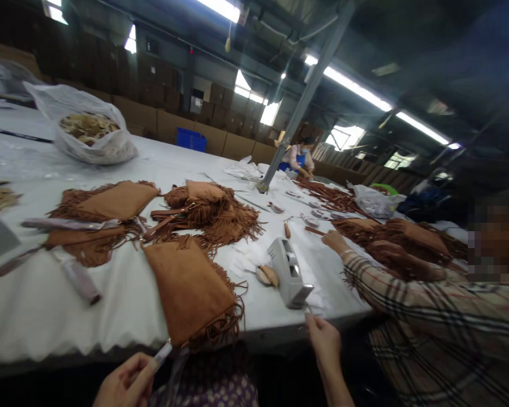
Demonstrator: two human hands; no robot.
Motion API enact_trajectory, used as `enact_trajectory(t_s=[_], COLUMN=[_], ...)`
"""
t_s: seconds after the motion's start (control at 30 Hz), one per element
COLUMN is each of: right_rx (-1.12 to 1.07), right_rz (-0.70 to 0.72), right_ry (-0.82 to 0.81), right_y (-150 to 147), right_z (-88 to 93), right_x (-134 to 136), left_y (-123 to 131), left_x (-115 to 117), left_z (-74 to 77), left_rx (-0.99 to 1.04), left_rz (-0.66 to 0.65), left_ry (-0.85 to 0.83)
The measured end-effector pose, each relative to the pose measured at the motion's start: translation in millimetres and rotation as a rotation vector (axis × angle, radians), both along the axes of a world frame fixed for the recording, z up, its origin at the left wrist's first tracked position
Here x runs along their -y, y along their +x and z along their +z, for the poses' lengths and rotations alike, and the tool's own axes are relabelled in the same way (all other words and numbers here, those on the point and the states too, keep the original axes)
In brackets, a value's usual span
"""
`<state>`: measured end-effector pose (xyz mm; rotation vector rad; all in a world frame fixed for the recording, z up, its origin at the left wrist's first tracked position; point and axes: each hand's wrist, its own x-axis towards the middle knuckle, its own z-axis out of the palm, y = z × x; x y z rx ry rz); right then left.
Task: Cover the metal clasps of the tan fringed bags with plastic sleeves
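My left hand (127,381) is at the bottom edge, fingers closed in a pinch on a thin pale strip (163,353) that leads up to a brown fringed suede bag (190,291) lying at the table's near edge. My right hand (322,339) is raised at the table edge, fingers pinched on something small I cannot make out, just below a grey handheld tool (289,272) lying on the white table (110,316). Two small tan pieces (266,275) lie beside the tool.
More brown fringed bags (110,212) (212,212) and wrapped straps (78,277) lie across the table. A plastic sack (87,130) of pale pieces stands at the back left. A person in a plaid sleeve (407,294) works at the right; another person (299,158) sits far off.
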<state>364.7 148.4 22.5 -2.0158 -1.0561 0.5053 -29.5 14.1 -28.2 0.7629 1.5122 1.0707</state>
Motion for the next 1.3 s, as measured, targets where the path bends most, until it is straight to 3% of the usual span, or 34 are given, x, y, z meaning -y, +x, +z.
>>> enact_trajectory(t_s=[0.1, 0.3, 0.47, 0.8, 1.0, 1.17, 1.3], right_rx=[-0.113, -0.403, -0.423, -0.283, -0.33, -0.504, -0.564], right_rz=[0.155, 0.778, 0.966, 0.961, 0.914, 0.826, 0.785], right_ry=[-0.067, -0.123, -0.098, -0.083, -0.143, -0.211, -0.242], right_y=[-45, -188, -254, -270, -273, -274, -275], right_z=[-10.8, 1.4, 8.2, -2.6, -16.4, -28.8, -32.2], right_x=[29, 86, 97, 88, 85, 86, 87], left_y=[5, 7, 7, 2, 0, -1, -1], left_x=[-1, -2, 3, 6, 7, 6, 0], left_z=[17.5, 26.3, 30.0, 27.0, 25.1, 31.8, 31.2], left_rx=[-0.037, -0.208, -0.368, -0.595, -0.656, -0.547, -0.327], left_rz=[0.0, 0.036, -0.022, -0.09, -0.107, -0.095, -0.069], left_ry=[0.047, 0.094, 0.159, 0.247, 0.306, 0.268, 0.187])
